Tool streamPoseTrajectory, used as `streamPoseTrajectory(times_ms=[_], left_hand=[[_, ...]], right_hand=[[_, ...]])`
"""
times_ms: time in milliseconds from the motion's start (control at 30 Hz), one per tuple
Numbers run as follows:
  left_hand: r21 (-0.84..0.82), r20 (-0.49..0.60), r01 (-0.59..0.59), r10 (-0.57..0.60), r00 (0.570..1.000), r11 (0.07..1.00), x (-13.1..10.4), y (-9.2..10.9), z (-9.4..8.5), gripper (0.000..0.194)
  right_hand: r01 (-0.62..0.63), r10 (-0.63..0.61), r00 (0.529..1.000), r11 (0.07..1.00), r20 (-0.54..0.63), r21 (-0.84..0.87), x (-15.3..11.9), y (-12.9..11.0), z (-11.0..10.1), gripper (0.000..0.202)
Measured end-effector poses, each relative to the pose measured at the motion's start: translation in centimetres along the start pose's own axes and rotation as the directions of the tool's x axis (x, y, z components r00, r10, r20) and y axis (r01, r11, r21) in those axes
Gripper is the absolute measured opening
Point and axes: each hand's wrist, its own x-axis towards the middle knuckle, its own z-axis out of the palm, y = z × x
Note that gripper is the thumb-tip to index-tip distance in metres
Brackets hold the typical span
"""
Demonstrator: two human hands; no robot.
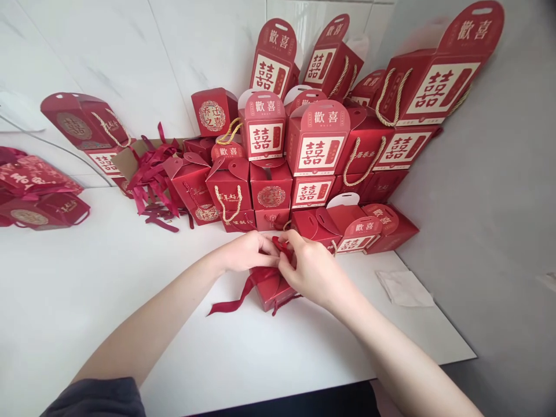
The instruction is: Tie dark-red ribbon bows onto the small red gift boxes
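Head view: a person's two hands meet above a red box point(268, 289) on a white surface point(243, 359).
Left hand point(247, 252): fingers bent towards the right hand point(313, 266), tips drawn together on a dark red ribbon point(247, 291).
Right hand: thumb and forefinger pinched on the same ribbon; the exact contact is partly hidden by the fingers.
Ribbon: bunched between the two hands, one tail trailing out below the left hand and onto the surface.
Red box: directly beneath both hands, which cover part of its top; a dark red cord shows at its near edge, below the right hand.
Stacked boxes point(319, 139): beyond the hands, red, in several tiers; many bear characters, some on cream panels, and some carry twisted gold handles point(395, 123).
Ribbon heap point(154, 168): beyond and to the left of the left hand, in an open carton point(124, 168), with loose lengths lying beside it.
Outlying boxes point(47, 211): well to the left of the left hand.
Folded white sheet point(405, 288): flat on the surface, to the right of the right hand and apart from it.
Tiled wall point(99, 63): beyond the hands, behind the stacked boxes.
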Motion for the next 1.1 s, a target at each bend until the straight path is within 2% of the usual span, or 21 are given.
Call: streamPoseTrajectory(times_ms=[67, 133, 200, 300, 367, 433, 533, 600, 667, 700, 767, 800, 833, 867, 900, 933, 967, 1000, 1033, 1067, 1100], left_hand=[[0.005, 0.012, 0.02, -0.02, 1.0, 1.0, 0.0, -0.1, 0.0, 0.018], [0.02, 0.025, 0.031, -0.031, 0.999, 0.999, 0.1, -0.2, -0.1, 0.017], [0.03, 0.037, 0.024, -0.026, 0.999, 0.999, 0.1, -0.2, -0.2, 0.017], [0.035, 0.048, 0.012, -0.013, 0.999, 0.999, 0.1, -0.3, -0.4, 0.018], [0.037, 0.058, 0.007, -0.009, 0.998, 0.999, 0.1, -0.4, -0.4, 0.018], [0.029, 0.057, 0.026, -0.028, 0.998, 0.999, 0.1, -0.4, -0.5, 0.019], [0.013, 0.069, 0.038, -0.038, 0.997, 0.999, 0.2, -0.5, -0.7, 0.017], [0.0, 0.094, 0.036, -0.035, 0.995, 0.999, 0.2, -0.6, -0.8, 0.016], [-0.016, 0.116, 0.036, -0.034, 0.993, 0.999, 0.2, -0.8, -1.1, 0.015], [-0.018, 0.123, 0.03, -0.028, 0.992, 0.999, 0.2, -0.9, -1.2, 0.015], [-0.01, 0.142, 0.004, -0.002, 0.99, 1.0, 0.3, -1.0, -1.4, 0.013], [-0.004, 0.152, -0.009, 0.009, 0.988, 1.0, 0.3, -1.1, -1.4, 0.013], [0.001, 0.157, -0.017, 0.016, 0.987, 1.0, 0.3, -1.1, -1.5, 0.012], [0.006, 0.156, -0.022, 0.021, 0.988, 1.0, 0.2, -1.1, -1.5, 0.012], [0.01, 0.152, -0.024, 0.023, 0.988, 1.0, 0.2, -1.1, -1.5, 0.012], [0.013, 0.147, -0.025, 0.023, 0.989, 1.0, 0.2, -1.1, -1.5, 0.012], [0.016, 0.142, -0.025, 0.022, 0.99, 1.0, 0.2, -1.1, -1.5, 0.012], [0.019, 0.142, -0.026, 0.023, 0.99, 0.999, 0.2, -1.1, -1.5, 0.012], [0.021, 0.146, -0.028, 0.025, 0.989, 0.999, 0.2, -1.1, -1.5, 0.012], [0.025, 0.15, -0.03, 0.026, 0.988, 0.999, 0.2, -1.1, -1.4, 0.012], [0.03, 0.149, -0.031, 0.026, 0.988, 0.999, 0.2, -1.0, -1.4, 0.012]], right_hand=[[-0.01, 0.015, 0.999, 0.99, -0.034, 0.14, 0.3, 0.6, 0.3, 0.027], [-0.001, 0.035, 0.996, 0.933, -0.088, 0.359, 0.5, 1.4, 0.4, 0.031], [0.017, 0.049, 0.995, 0.788, -0.089, 0.615, 0.7, 2.3, 0.2, 0.027], [-0.011, 0.027, 1.0, 0.47, -0.002, 0.882, 0.8, 3.3, -0.4, 0.016], [-0.045, 0.02, 0.999, 0.301, 0.04, 0.953, 0.8, 3.7, -0.8, 0.014], [-0.047, 0.01, 0.999, 0.183, 0.046, 0.982, 0.7, 4.2, -1.2, 0.014], [0.004, -0.059, 0.998, 0.113, 0.003, 0.994, 0.4, 5.3, -1.8, 0.019], [0.07, -0.136, 0.989, 0.129, -0.052, 0.989, -0.1, 6.2, -2.5, 0.02], [0.113, -0.292, 0.955, 0.185, -0.055, 0.976, -0.8, 7.0, -3.4, 0.031], [0.106, -0.395, 0.919, 0.237, -0.004, 0.966, -1.2, 7.3, -3.8, 0.037], [0.063, -0.547, 0.819, 0.385, 0.173, 0.921, -1.7, 7.4, -4.6, 0.04], [0.054, -0.561, 0.793, 0.453, 0.238, 0.89, -1.9, 7.2, -4.8, 0.039], [0.06, -0.532, 0.809, 0.499, 0.251, 0.865, -1.9, 7.0, -4.9, 0.036], [0.085, -0.464, 0.862, 0.526, 0.203, 0.846, -1.7, 6.7, -4.9, 0.034], [0.133, -0.365, 0.927, 0.547, 0.092, 0.826, -1.5, 6.3, -4.8, 0.034], [0.194, -0.244, 0.968, 0.582, -0.058, 0.79, -1.2, 6.0, -4.5, 0.036], [0.252, -0.126, 0.966, 0.642, -0.224, 0.725, -0.9, 5.7, -4.3, 0.04], [0.297, -0.041, 0.92, 0.721, -0.389, 0.627, -0.7, 5.4, -4.0, 0.045], [0.326, -0.013, 0.848, 0.802, -0.531, 0.5, -0.5, 5.1, -3.7, 0.048], [0.341, -0.042, 0.774, 0.868, -0.632, 0.36, -0.5, 4.9, -3.5, 0.048], [0.354, -0.116, 0.727, 0.908, -0.677, 0.224, -0.5, 4.6, -3.2, 0.045]])
